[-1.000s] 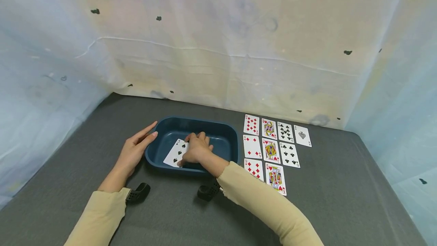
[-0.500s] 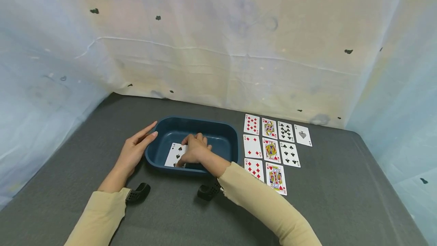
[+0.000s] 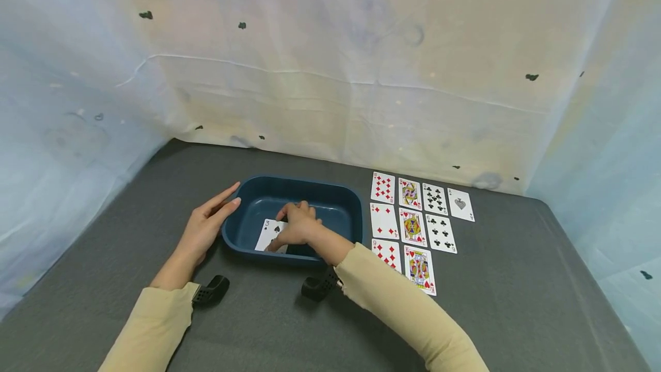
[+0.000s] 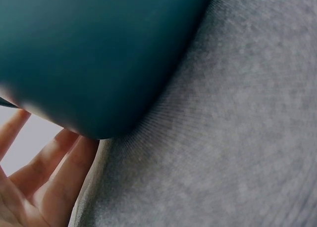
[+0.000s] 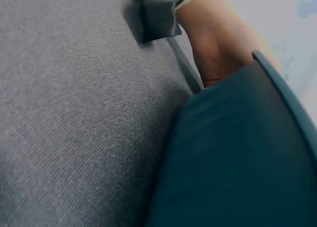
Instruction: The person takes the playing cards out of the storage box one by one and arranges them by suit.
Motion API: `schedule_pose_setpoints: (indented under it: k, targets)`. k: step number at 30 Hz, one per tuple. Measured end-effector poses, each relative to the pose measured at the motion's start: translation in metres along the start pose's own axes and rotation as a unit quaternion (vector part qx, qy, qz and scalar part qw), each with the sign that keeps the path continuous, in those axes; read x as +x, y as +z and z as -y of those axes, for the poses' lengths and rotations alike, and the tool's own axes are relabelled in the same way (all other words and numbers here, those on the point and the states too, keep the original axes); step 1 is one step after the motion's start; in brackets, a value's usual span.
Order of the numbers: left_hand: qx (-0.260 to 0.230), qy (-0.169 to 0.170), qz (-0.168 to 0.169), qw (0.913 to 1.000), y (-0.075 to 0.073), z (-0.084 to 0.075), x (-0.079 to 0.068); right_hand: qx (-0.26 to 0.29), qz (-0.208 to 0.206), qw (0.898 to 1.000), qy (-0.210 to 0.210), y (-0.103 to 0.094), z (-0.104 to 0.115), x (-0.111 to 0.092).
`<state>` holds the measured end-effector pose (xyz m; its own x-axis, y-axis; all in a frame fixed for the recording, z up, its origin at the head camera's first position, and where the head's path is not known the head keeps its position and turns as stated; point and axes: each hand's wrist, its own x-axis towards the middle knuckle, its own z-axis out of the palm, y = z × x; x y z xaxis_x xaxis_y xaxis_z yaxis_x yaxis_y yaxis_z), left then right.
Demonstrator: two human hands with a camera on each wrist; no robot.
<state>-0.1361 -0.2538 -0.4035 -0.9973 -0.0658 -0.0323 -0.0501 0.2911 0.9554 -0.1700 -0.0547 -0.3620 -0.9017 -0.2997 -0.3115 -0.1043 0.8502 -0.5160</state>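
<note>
A dark blue rectangular tub (image 3: 299,182) sits on the grey cloth. My left hand (image 3: 201,228) rests against its left end, thumb and fingers spread along the wall. In the left wrist view those fingers (image 4: 74,167) touch the tub's outer corner. My right hand (image 3: 295,227) reaches over the near rim into the tub, fingers bent and thumb low, pinching a spade playing card (image 3: 267,232) that lies face up. The hand covers the card's right part. In the right wrist view the tub wall (image 5: 242,153) hides the fingers; only the wrist area shows.
Right of the tub, face-up cards stand in columns by suit: diamonds (image 3: 384,221), hearts (image 3: 413,227), clubs (image 3: 440,233), and an ace of spades (image 3: 461,204). My right forearm passes over the lowest diamond card. Hanging cloth walls enclose the table's back and sides.
The spade card in the tub has shifted slightly right and turned straighter, more of it now under my right hand. My left hand and the tub stay in place.
</note>
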Motion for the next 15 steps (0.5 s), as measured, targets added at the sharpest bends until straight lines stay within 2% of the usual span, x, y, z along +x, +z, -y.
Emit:
schedule_pose_setpoints:
  k: [3,7,11,15]
  targets:
    - [0.005,-0.001,-0.001,1.0000,0.000,-0.001,0.000,0.077,0.017,0.997,0.006,-0.004,0.000,-0.001]
    - [0.012,-0.004,-0.003,0.9999,0.001,-0.002,-0.001,0.186,0.039,0.982,0.001,-0.004,-0.003,-0.001]
    - [0.011,-0.002,-0.002,0.9999,0.001,-0.002,-0.001,0.222,0.066,0.973,-0.016,-0.005,-0.005,-0.006]
    - [0.006,-0.002,-0.001,1.0000,0.001,-0.001,0.000,0.244,0.062,0.967,-0.032,-0.008,-0.008,-0.012]
